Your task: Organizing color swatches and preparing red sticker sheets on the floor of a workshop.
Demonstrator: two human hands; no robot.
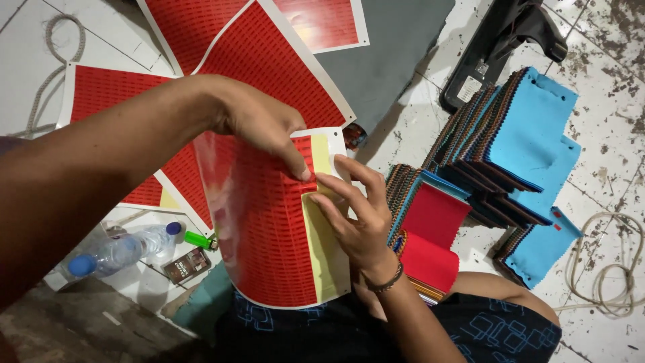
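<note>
1. Here the red sticker sheet is held up over the person's lap, in the middle of the scene, its long axis running near to far; it bows outward, and a pale yellow backing strip shows bare along its right side.
2. The spot both hands work at is the far right corner of the red field, where red meets yellow. The left hand comes from the left and over the sheet's far edge, thumb and fingers pressed together in a pinch on the red edge there.
3. The right hand rises from below on the right, fingers half spread, fingertips resting on the yellow strip and touching the same red edge just beside the left thumb. It wears a dark bracelet at the wrist. Whether it pinches a single label I cannot tell.
4. Both hands are about equally near that edge; the red field lies left of the right hand and below the left.
5. Room: the sheet hangs free above the knees, with open air on its near and left edges.
6. On the floor, more red sheets fan out on the far side, fabric swatch stacks lie close on the right, a plastic bottle and a green lighter lie at the left, and a cable loops at the far right.
</note>
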